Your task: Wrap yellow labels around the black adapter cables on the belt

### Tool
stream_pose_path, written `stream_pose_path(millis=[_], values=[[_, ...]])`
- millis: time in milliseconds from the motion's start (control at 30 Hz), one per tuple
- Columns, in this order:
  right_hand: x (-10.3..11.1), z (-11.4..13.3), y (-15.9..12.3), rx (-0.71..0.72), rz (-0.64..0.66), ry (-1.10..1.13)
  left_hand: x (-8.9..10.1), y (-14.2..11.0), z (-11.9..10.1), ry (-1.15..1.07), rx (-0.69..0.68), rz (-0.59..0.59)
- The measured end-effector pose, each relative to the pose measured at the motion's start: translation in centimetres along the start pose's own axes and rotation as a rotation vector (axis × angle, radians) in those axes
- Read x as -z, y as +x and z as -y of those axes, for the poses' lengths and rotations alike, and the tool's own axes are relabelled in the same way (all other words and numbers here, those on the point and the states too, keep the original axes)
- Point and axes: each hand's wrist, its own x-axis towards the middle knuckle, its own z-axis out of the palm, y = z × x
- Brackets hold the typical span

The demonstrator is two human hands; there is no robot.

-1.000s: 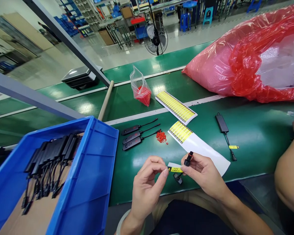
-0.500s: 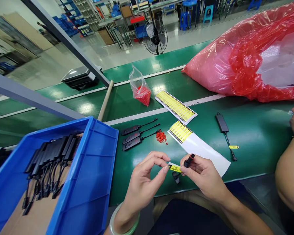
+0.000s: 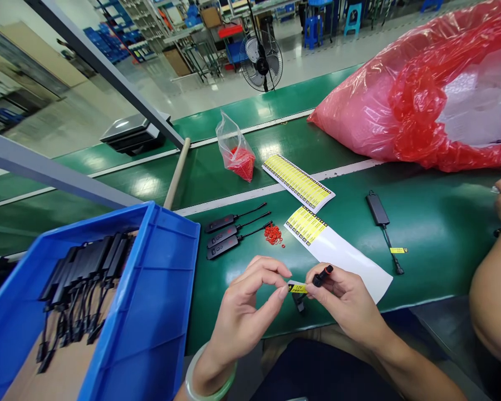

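My right hand (image 3: 344, 295) pinches a black cable connector (image 3: 322, 275) with a red ring near its tip. From the same pinch a yellow 12V label (image 3: 297, 287) sticks out to the left. Beneath that label hangs another black plug (image 3: 299, 303), partly hidden. My left hand (image 3: 254, 312) is curved at the label's free end, its thumb tip at the edge and the thumb and fingertips apart. Several red rubber rings (image 3: 273, 234) lie beyond my hands, beside three black controllers (image 3: 223, 246) with short leads. A partly used yellow label sheet (image 3: 346, 262) lies behind my right hand.
At the left stands a blue bin (image 3: 167, 289) with several black cabled units (image 3: 87, 267). Farther back are a second label sheet (image 3: 298, 181), a clear bag of red rings (image 3: 240, 161) and a large red bag (image 3: 371, 111). A labelled black unit (image 3: 378, 209) lies right, near another person's arm (image 3: 495, 289).
The view has shifted slightly. The yellow label is tilted a little differently between my hands; both hands keep nearly the same pose.
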Motion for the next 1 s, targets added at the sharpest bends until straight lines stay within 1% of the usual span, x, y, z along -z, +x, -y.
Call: stream_pose_path(millis=[100, 167, 300, 367, 433, 567, 700, 733, 800, 900, 1000], values=[[0.0, 0.2, 0.2, 0.108, -0.033, -0.026, -0.2, -0.4, 0.4, 0.065, -0.054, -0.072], [0.0, 0.3, 0.3, 0.154, -0.052, -0.05, -0.3, -0.6, 0.6, 0.101, -0.095, -0.09], [0.1, 0.2, 0.4, 0.085, -0.036, -0.018, -0.3, -0.6, 0.6, 0.16, -0.173, -0.073], [0.1, 0.1, 0.5, 0.062, -0.026, -0.002, -0.1, -0.6, 0.5, 0.172, -0.179, -0.075], [0.0, -0.1, 0.5, 0.067, -0.032, -0.002, 0.0, -0.7, 0.5, 0.165, -0.155, -0.09], [0.0, -0.4, 0.6, 0.117, -0.046, -0.03, -0.6, -0.9, 1.3, 0.058, -0.104, -0.143], [-0.1, -0.2, 0.7, 0.174, -0.071, -0.006, -2.7, -1.6, 2.6, -0.218, -0.131, -0.288], [-0.1, -0.1, 0.7, 0.185, -0.078, 0.009, -3.4, -1.8, 2.8, -0.276, -0.112, -0.327], [-0.3, 0.0, 0.8, 0.199, -0.082, 0.027, -4.5, -2.3, 3.1, -0.351, -0.017, -0.371], [-0.5, 0.1, 0.8, 0.208, -0.081, 0.009, -5.6, -2.7, 2.9, -0.366, 0.131, -0.35], [-0.6, 0.2, 0.9, 0.225, -0.072, -0.049, -5.6, -2.5, 2.6, -0.312, 0.157, -0.3]])
